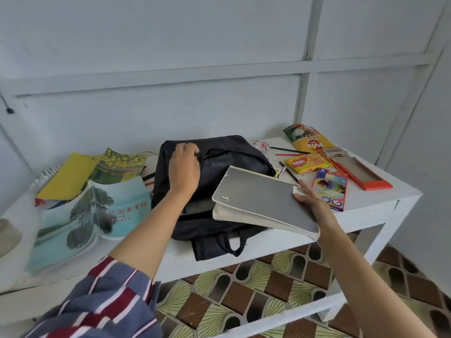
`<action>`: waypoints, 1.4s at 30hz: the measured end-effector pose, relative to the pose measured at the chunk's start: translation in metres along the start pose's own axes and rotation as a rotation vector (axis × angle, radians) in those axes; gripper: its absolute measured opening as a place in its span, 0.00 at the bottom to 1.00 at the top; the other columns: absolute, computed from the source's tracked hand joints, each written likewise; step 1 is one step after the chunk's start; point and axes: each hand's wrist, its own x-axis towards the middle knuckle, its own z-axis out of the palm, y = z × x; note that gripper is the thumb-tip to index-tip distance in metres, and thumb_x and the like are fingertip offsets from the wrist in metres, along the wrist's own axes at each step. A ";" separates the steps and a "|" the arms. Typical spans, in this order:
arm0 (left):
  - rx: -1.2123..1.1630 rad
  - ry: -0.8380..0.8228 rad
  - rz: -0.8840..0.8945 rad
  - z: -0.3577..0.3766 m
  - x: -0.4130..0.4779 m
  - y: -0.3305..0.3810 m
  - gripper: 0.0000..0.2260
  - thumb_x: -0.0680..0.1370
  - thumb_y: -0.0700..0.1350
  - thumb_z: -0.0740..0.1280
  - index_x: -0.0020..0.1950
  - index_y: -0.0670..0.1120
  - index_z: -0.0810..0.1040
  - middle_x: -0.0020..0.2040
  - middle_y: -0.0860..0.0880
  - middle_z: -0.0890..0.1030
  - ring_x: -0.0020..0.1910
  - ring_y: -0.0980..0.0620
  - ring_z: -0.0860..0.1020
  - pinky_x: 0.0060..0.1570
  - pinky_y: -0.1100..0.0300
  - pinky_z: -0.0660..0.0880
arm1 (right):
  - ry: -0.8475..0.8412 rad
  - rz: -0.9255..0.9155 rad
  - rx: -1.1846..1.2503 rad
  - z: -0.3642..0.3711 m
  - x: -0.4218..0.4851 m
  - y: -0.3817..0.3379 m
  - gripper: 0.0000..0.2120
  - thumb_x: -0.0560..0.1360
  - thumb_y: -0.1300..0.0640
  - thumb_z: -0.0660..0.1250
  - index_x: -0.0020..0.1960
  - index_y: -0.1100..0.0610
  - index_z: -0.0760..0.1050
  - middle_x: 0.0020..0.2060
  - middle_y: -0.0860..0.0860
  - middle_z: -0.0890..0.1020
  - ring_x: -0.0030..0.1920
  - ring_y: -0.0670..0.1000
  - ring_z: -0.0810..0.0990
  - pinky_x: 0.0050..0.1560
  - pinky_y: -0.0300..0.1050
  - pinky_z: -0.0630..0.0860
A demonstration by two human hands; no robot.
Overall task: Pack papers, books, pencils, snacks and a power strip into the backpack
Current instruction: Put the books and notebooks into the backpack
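Observation:
A black backpack (219, 167) lies on the white table (380, 198), its mouth facing me. My left hand (183, 167) rests on its top with fingers curled over the fabric near the zip. My right hand (310, 198) grips the right edge of a thick grey-covered book (261, 198), which is tilted with its left end at the backpack's opening. Left of the bag lie a pale blue book (97, 215), a green book (119, 167) and a yellow folder (66, 176). Right of it are a yellow snack pack (307, 163), a bigger snack bag (307, 139), a coloured-pencil box (332, 189) and loose pencils (290, 150).
An orange-edged open box (361, 170) lies at the table's right end. A spiral-bound pad (46, 173) peeks out at far left. A wall stands right behind the table. Patterned floor (244, 301) shows below the table's front edge.

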 end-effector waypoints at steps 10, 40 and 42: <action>0.279 -0.552 0.425 0.012 -0.037 -0.033 0.39 0.72 0.46 0.69 0.73 0.63 0.48 0.75 0.44 0.61 0.74 0.42 0.60 0.70 0.50 0.56 | 0.003 0.024 -0.101 0.000 0.015 -0.021 0.24 0.75 0.60 0.63 0.69 0.45 0.67 0.61 0.50 0.73 0.43 0.51 0.79 0.25 0.33 0.75; -0.226 -0.706 0.059 -0.016 0.067 -0.006 0.26 0.69 0.60 0.71 0.64 0.51 0.76 0.68 0.55 0.68 0.66 0.55 0.68 0.64 0.60 0.63 | 0.368 -0.101 0.293 0.092 0.018 0.011 0.25 0.75 0.70 0.63 0.70 0.53 0.68 0.65 0.53 0.72 0.55 0.54 0.78 0.54 0.46 0.78; -0.216 -0.724 0.065 -0.015 0.068 -0.008 0.27 0.69 0.61 0.71 0.64 0.51 0.76 0.68 0.56 0.68 0.65 0.55 0.68 0.65 0.58 0.64 | 0.433 -0.084 0.282 0.114 0.023 0.020 0.25 0.77 0.68 0.59 0.73 0.53 0.64 0.64 0.53 0.73 0.61 0.57 0.75 0.57 0.44 0.74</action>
